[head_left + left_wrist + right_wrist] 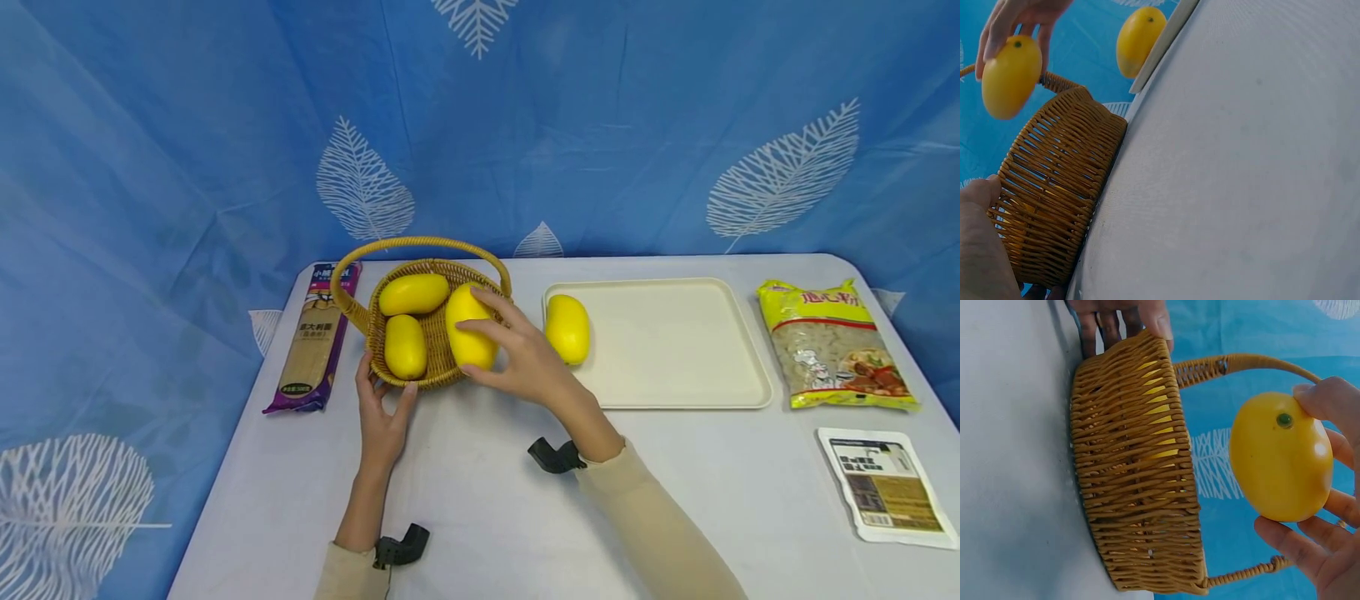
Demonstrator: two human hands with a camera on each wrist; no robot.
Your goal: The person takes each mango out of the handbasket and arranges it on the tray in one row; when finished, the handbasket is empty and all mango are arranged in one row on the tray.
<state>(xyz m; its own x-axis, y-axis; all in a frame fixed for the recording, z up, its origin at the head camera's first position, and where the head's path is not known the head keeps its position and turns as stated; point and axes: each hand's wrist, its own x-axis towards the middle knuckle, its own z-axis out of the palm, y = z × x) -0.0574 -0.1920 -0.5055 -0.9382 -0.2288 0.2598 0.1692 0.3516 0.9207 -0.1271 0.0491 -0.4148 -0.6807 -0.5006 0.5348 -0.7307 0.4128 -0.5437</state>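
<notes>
My right hand (pixel 528 354) grips a yellow mango (pixel 1279 462) between thumb and fingers, holding it above the right part of a wicker basket (pixel 1063 181). Its green stem spot shows in both wrist views. With thumb at the rim and fingers round the side, my left hand (pixel 384 429) holds the near left of the basket. Two more mangoes lie inside: one at the back (pixel 414 294), and another mango (pixel 405 346) at the front left. A further mango (pixel 567 329) rests on the left end of a cream tray (pixel 675 342).
Left of the basket lies a purple pack of spaghetti (pixel 311 337). A yellow-trimmed bag of pasta (pixel 836 346) is right of the tray, with a white flat packet (pixel 888 487) nearer the front. The basket's arched handle (pixel 420 242) stands up; a blue curtain (pixel 525 125) hangs behind the table.
</notes>
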